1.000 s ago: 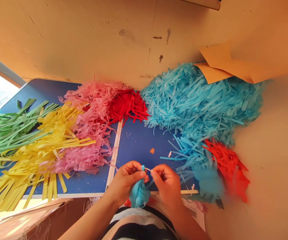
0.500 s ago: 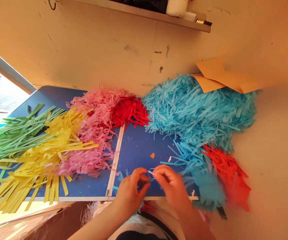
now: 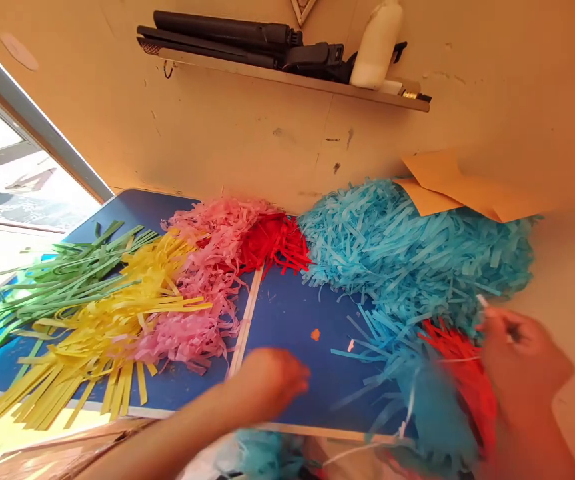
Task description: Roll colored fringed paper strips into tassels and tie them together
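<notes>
My right hand (image 3: 524, 357) is at the right, beside the blue and red strips, its fingers pinched on a thin white string (image 3: 460, 361). A short white end sticks up past the fingertips. My left hand (image 3: 277, 380) hovers over the table's front part, fingers curled together and blurred; what they hold, if anything, is hidden. Below the table edge, near my lap, lies a bunch of blue paper strips (image 3: 267, 453). Close to my right hand are a red strip bunch (image 3: 454, 343) and a large blue heap of shredded paper strips (image 3: 407, 247).
On the blue table (image 3: 292, 313) lie green strips (image 3: 82, 273), yellow strips (image 3: 97, 320), pink shreds (image 3: 207, 267) and red strips (image 3: 277, 240). Brown paper pieces (image 3: 467, 187) rest on the blue heap. A wall shelf (image 3: 277, 80) carries black objects and a white bottle (image 3: 377, 47).
My hands were together at the table's front edge, fingers on a thin white string. They have parted, my right hand moving far right with string. The view has tilted up, showing more shelf.
</notes>
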Demonstrator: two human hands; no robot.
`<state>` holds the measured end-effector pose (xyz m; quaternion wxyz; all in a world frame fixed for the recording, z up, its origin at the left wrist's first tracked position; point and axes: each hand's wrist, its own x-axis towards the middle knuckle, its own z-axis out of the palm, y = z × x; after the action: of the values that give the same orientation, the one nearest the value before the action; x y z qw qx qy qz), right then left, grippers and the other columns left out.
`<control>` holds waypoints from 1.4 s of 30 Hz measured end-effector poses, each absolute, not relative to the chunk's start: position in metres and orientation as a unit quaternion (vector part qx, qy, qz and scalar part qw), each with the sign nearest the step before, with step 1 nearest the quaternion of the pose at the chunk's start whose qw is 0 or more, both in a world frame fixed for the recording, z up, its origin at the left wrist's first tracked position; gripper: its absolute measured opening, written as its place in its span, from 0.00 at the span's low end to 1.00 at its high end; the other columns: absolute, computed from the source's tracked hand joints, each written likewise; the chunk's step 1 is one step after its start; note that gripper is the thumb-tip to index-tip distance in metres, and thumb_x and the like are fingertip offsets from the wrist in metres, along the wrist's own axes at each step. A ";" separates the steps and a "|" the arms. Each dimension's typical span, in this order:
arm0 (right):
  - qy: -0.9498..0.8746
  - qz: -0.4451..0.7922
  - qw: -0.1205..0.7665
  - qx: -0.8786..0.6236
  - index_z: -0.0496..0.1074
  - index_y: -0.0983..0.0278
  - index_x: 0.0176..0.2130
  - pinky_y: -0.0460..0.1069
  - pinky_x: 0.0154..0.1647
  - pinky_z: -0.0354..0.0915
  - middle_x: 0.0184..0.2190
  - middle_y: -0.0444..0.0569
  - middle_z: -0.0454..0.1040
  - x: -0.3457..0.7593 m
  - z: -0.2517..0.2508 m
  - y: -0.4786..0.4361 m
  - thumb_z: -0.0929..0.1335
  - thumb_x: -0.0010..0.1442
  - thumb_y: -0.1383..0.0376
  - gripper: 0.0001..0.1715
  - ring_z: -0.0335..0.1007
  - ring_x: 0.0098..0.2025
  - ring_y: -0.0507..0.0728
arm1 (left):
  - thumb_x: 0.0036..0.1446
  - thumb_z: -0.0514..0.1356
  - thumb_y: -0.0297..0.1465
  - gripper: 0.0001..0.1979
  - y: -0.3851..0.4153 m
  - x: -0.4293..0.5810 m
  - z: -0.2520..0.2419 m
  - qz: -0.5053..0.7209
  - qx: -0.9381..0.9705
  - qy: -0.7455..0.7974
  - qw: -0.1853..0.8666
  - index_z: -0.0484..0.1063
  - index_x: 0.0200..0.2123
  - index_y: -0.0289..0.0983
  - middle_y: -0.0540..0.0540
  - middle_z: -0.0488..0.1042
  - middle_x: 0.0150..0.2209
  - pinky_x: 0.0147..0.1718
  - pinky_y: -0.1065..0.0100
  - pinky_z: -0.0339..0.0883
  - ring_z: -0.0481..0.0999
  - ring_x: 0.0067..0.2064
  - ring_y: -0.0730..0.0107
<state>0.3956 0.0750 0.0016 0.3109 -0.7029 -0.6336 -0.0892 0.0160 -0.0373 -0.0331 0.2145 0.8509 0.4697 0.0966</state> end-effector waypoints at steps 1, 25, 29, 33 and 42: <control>-0.624 -0.084 0.277 -0.725 0.77 0.59 0.43 0.61 0.28 0.64 0.35 0.62 0.77 0.398 0.000 0.078 0.58 0.67 0.50 0.25 0.74 0.36 0.70 | 0.65 0.54 0.35 0.12 -0.009 -0.006 -0.023 0.082 0.832 0.531 0.135 0.77 0.43 0.45 0.50 0.82 0.39 0.38 0.72 0.71 0.81 0.39 0.69; -0.910 0.126 0.194 -0.344 0.75 0.58 0.48 0.58 0.45 0.72 0.46 0.52 0.79 0.224 -0.033 0.070 0.62 0.67 0.63 0.14 0.76 0.45 0.61 | 0.63 0.57 0.29 0.07 0.266 -0.153 -0.033 -0.026 0.855 0.516 -0.035 0.75 0.37 0.36 0.44 0.77 0.42 0.46 0.61 0.69 0.75 0.47 0.64; -0.917 0.170 0.200 -0.300 0.75 0.61 0.47 0.60 0.46 0.69 0.46 0.54 0.78 0.177 -0.022 0.093 0.65 0.66 0.65 0.13 0.74 0.46 0.63 | 0.59 0.53 0.24 0.11 0.264 -0.158 -0.004 -0.020 0.840 0.540 -0.054 0.77 0.32 0.36 0.40 0.77 0.40 0.42 0.66 0.66 0.75 0.45 0.62; -0.909 0.164 0.250 -0.291 0.70 0.65 0.56 0.61 0.58 0.62 0.57 0.57 0.71 0.108 -0.012 0.139 0.66 0.65 0.62 0.21 0.65 0.58 0.65 | 0.62 0.50 0.28 0.16 0.249 -0.153 0.020 -0.003 0.819 0.565 -0.098 0.77 0.40 0.35 0.38 0.76 0.41 0.38 0.64 0.66 0.76 0.43 0.59; -0.825 0.328 0.243 -0.391 0.76 0.68 0.43 0.60 0.55 0.62 0.45 0.59 0.76 0.038 -0.036 0.205 0.68 0.62 0.64 0.12 0.71 0.52 0.66 | 0.61 0.49 0.30 0.17 0.220 -0.156 0.047 0.038 0.789 0.603 -0.115 0.78 0.41 0.38 0.41 0.78 0.34 0.36 0.64 0.68 0.78 0.38 0.60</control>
<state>0.0384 0.2052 -0.0359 0.2427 -0.3913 -0.8248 0.3281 -0.1563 0.2203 0.0472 -0.1154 0.7886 0.6028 0.0380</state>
